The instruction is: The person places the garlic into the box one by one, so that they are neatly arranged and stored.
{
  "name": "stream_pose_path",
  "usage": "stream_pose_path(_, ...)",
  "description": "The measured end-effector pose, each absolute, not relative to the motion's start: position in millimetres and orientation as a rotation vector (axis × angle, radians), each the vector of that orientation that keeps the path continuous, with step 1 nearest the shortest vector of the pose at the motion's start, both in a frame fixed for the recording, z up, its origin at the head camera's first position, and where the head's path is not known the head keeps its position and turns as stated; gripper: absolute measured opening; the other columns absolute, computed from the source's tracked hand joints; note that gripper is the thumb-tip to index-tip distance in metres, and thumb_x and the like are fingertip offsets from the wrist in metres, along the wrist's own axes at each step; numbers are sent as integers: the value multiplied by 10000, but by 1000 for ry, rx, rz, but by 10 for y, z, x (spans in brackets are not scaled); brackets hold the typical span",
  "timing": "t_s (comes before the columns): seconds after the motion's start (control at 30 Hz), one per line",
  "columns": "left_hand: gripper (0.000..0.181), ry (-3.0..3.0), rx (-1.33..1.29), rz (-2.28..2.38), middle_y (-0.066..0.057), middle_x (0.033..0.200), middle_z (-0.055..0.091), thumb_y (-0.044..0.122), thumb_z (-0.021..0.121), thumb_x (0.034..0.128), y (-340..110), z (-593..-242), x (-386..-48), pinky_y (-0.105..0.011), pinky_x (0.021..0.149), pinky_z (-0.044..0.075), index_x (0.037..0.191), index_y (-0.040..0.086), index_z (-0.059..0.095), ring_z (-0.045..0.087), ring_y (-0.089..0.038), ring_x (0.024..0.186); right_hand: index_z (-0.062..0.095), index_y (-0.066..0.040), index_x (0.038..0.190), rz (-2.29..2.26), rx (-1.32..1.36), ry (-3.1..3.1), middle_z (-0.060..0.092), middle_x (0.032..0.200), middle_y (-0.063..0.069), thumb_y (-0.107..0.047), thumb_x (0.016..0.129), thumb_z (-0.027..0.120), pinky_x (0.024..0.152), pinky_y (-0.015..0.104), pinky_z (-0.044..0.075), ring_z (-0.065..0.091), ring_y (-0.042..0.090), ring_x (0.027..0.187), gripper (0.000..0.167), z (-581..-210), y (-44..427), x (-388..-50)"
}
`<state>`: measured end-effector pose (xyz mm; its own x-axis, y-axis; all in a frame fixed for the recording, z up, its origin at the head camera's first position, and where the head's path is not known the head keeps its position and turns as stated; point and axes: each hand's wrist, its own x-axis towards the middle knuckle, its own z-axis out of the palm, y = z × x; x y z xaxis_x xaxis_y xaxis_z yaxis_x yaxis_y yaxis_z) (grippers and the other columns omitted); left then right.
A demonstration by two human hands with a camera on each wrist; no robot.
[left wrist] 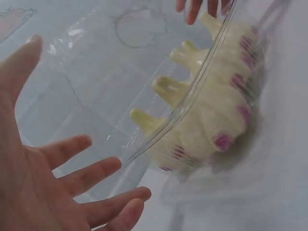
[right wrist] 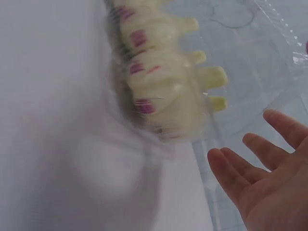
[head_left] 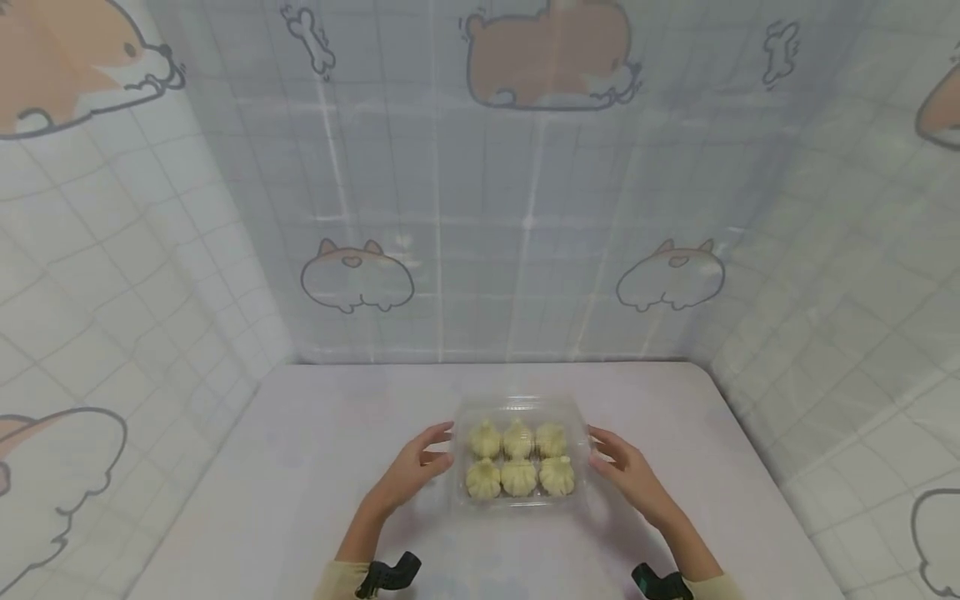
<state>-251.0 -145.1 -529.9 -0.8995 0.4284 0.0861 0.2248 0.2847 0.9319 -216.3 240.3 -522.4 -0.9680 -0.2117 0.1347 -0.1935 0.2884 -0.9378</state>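
A clear plastic box [head_left: 517, 406] holds several pale garlic bulbs [head_left: 519, 478] in two rows. Up close in the left wrist view, the garlic bulbs [left wrist: 207, 115] have short cut stems and purple patches. My left hand [head_left: 408, 471] is at the box's left side, fingers spread and nearly straight. At the right side is my right hand [head_left: 630, 477], its fingers loosely extended in the right wrist view. Fingertips of both hands are close to the box walls; whether they touch, I cannot tell. Clear plastic [left wrist: 96, 82] rises above the bulbs in the left wrist view.
The box is over a white table [head_left: 315, 467], near its middle. Behind the table hangs a tiled-pattern curtain [head_left: 517, 275] with cartoon dogs, and similar sheets flank both sides. Dark wrist straps [head_left: 390, 575] show at the lower edge.
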Motion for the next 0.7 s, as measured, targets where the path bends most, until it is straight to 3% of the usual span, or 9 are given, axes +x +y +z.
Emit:
stream_pose_path(0.37,708,2323,498,1715,-261,1516,256,174,703,906,-1349,-5299,-2243,-539,897,476,1495,45,333,470,-510,1203,486,-103,1415,-1850,-175,2499,424,1466,156,-180,906,703,935,491,466,477,411,1251,559,-5489,2299,-1989)
stream_pose_path(0.5,697,2374,468,1718,-218,1516,281,199,721,895,-1344,-5404,-2226,-527,901,478,1491,121,369,480,-479,1206,496,-145,1415,-1851,-121,2512,434,1467,108,-229,887,730,923,454,478,511,368,1224,584,-5566,2266,-1944)
stream_pose_path(0.7,686,2399,474,1736,-210,1454,392,266,732,885,-1360,-5583,-2269,-487,872,502,1476,154,402,526,-430,1170,534,-102,1377,-1897,-131,2567,526,1377,145,-189,862,753,870,348,509,574,338,1151,567,-5602,2207,-1921)
